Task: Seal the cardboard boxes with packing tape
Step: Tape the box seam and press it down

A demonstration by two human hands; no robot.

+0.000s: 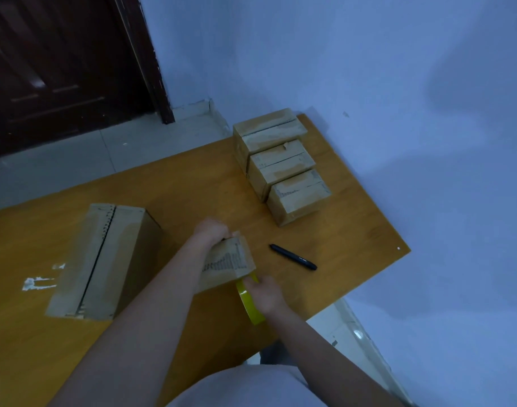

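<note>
At the far left of your desk (175,183) there are whitish scraps of tape residue (38,282) stuck to the wood, and just beside them stands the large cardboard box (101,259), its two top flaps meeting along a dark seam that runs toward you. To the right of it, your left hand (211,230) is curled over the far top edge of the small cardboard box (228,264), fingers wrapped round the cardboard and gripping it so that the box sits tilted near the middle of the desk, its printed face turned up toward you. At the near lower corner of that box, your right hand (264,290) holds the yellow tape roll (250,304); the fingers are closed around the roll, which stands on edge and touches the box corner. How far any tape has been pulled out you cannot tell from here. Further right, apart from your hands, a black pen (292,257) lies flat on the wood, angled diagonally. Beyond it, toward the far right corner against the blue wall (369,69), three small boxes (282,165) sit in a row touching one another, each with its flaps down. Your pale shirt (245,389) shows at the bottom edge.
</note>
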